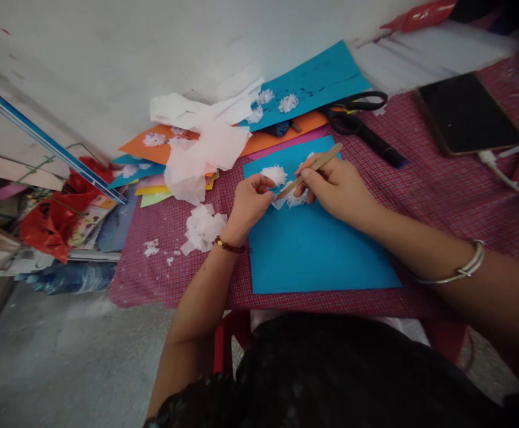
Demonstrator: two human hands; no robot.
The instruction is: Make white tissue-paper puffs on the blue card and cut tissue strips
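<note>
A: Red checked tablecloth [420, 196] over a small table against a white wall [107, 53]. Grey floor [63, 351] below, clutter of red plastic and papers at left [58, 220].

B: Worksheet?

A: Blue paper sheet [317, 249] flat on the cloth, dead centre, near edge close to the body. White tissue tufts [274, 174] sitting on its far end.

B: Left hand?

A: Left hand [248, 205] curled at the sheet's left far corner, fingers closed, pinching a bit of white tissue. Beaded bracelet [229, 245] on the wrist.

B: Right?

A: Right hand [335, 187] clamped on a wooden stick [315, 169], held like a pen, tip angled down-left into the tissue piece [292, 199] between the two hands. Metal bangle [464, 270] further up the forearm.

B: Stick tip touching paper?

A: Touching tissue; contact with the sheet underneath not discernible.

B: Surroundings?

A: Loose tissue pile [203, 229] on the cloth just left of the left wrist, small scraps [152, 246] beyond. Crumpled tissue sheets [205, 148] over a stack of orange, pink, yellow, green papers [152, 148]. Second blue sheet [317, 80] leaning at the wall, with tufts stuck on. Black scissors [352, 113] beyond the right hand, black marker [381, 148] beside them. Dark phone [466, 113] far right, white cable [504, 175] near it.
</note>
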